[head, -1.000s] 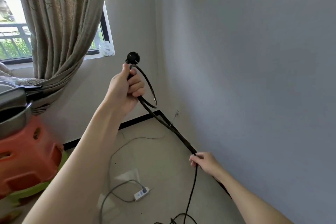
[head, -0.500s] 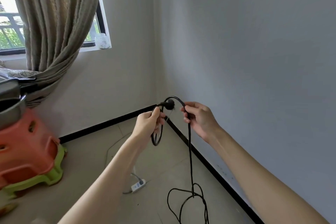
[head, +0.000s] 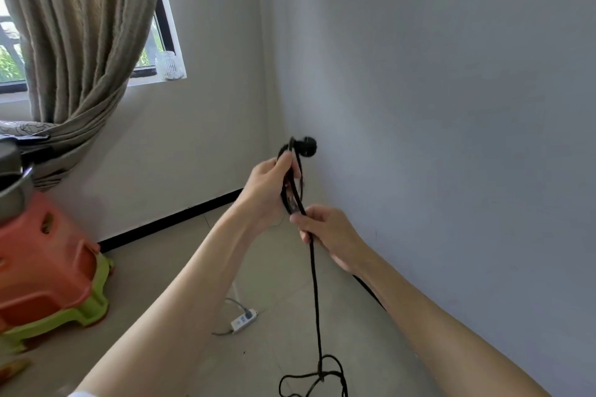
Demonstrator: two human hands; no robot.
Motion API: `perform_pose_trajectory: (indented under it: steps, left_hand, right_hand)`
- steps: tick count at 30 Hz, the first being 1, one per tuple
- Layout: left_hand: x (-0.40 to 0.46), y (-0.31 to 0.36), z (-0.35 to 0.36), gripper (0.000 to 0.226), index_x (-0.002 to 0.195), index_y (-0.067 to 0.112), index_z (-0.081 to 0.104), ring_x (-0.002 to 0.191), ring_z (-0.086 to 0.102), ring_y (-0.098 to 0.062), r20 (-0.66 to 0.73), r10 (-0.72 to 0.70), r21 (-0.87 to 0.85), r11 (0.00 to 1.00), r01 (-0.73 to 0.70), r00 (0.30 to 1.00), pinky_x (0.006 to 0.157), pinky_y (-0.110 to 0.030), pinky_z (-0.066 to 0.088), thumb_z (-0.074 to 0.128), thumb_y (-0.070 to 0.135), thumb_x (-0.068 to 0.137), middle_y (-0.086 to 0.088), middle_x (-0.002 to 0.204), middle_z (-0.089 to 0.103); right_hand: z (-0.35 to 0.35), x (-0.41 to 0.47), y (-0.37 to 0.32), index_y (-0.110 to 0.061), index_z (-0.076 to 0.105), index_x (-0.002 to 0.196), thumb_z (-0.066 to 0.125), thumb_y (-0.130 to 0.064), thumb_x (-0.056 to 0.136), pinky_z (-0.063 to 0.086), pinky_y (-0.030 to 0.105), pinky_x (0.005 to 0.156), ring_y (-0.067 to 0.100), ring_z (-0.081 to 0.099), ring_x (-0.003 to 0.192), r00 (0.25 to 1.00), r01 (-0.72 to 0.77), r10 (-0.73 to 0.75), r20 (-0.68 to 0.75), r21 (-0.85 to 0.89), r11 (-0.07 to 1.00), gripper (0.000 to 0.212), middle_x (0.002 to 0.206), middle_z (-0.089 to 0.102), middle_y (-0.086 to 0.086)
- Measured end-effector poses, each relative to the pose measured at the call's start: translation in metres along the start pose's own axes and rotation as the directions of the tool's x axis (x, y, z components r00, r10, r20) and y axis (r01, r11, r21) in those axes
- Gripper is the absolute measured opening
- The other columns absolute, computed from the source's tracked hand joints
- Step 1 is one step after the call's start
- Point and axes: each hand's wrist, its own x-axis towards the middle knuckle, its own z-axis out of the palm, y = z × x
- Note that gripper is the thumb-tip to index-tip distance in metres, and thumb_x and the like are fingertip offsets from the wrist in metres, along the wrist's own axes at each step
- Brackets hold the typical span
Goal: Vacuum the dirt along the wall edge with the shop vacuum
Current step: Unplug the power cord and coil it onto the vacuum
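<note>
Since half a second ago, another loop of thin black power cord point(head: 314, 284) has gathered in the left hand point(head: 267, 190), plug point(head: 306, 147) uppermost; the right hand point(head: 325, 232) pinches the cord just below. Vacuuming hasn't begun — the shop vacuum itself isn't identifiable.

Both bare forearms reach in from the bottom edge and meet near the middle of the view. The left hand point(head: 267, 190) sits higher, toward 12 o'clock from the right hand point(head: 329, 232), its back facing the camera, its fingers curled round loops of black cord point(head: 314, 284) and its thumb pressed along them. The right hand, knuckles toward 3 o'clock, pinches the same cord just below, nearly touching the left.
</note>
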Motion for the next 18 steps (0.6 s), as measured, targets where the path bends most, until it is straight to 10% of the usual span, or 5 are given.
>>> perform_pose_trajectory:
  steps: [6, 10, 14, 18]
  left_hand:
    - [0.006, 0.042, -0.014, 0.034, 0.075, 0.013, 0.044, 0.045, 0.038, -0.012, 0.064, 0.113, -0.327, 0.941, -0.086, 0.992, 0.056, -0.028, 0.041, 0.032, 0.027, 0.103, 0.005, 0.050, 0.034]
    - [0.002, 0.059, -0.035, 0.036, 0.072, 0.016, 0.041, 0.036, 0.023, -0.006, -0.003, 0.158, -0.364, 0.920, -0.148, 0.987, 0.040, -0.018, 0.027, 0.030, 0.029, 0.104, 0.008, 0.047, 0.027]
    - [0.001, 0.052, -0.052, 0.032, 0.073, 0.015, 0.038, 0.037, 0.021, -0.009, -0.123, 0.220, -0.053, 0.972, -0.227, 0.968, 0.040, -0.017, 0.021, 0.031, 0.022, 0.103, 0.005, 0.043, 0.029]
    - [0.000, 0.031, -0.064, 0.029, 0.073, 0.015, 0.038, 0.036, 0.028, -0.009, -0.206, 0.251, 0.313, 0.933, -0.179, 0.946, 0.041, -0.020, 0.025, 0.032, 0.021, 0.100, 0.004, 0.046, 0.035]
  right_hand:
    - [-0.034, 0.009, 0.069, -0.015, 0.061, 0.069, 0.064, -0.023, 0.091, 0.042, 0.027, 0.079, 0.013, 0.058, 0.069, 0.979, -0.199, 0.168, -0.116, -0.352, 0.915, 0.023, 0.061, 0.061, -0.002]
    - [-0.059, -0.001, 0.105, -0.015, 0.064, 0.072, 0.054, -0.037, 0.096, 0.036, 0.023, 0.064, 0.013, 0.056, 0.073, 0.874, -0.469, 0.478, -0.086, -0.401, 0.787, 0.034, 0.073, 0.066, 0.001]
    - [-0.057, 0.008, 0.089, -0.010, 0.048, 0.060, 0.043, -0.051, 0.097, 0.040, 0.024, 0.053, 0.011, 0.036, 0.040, 0.792, -0.602, 0.569, -0.220, -0.130, 0.788, 0.055, 0.045, 0.039, 0.000]
    - [-0.058, 0.026, 0.055, -0.018, 0.032, 0.062, 0.052, -0.025, 0.098, 0.017, 0.021, 0.042, 0.007, 0.016, 0.029, 0.780, -0.592, 0.609, -0.142, 0.149, 0.792, 0.041, 0.036, 0.022, -0.007]
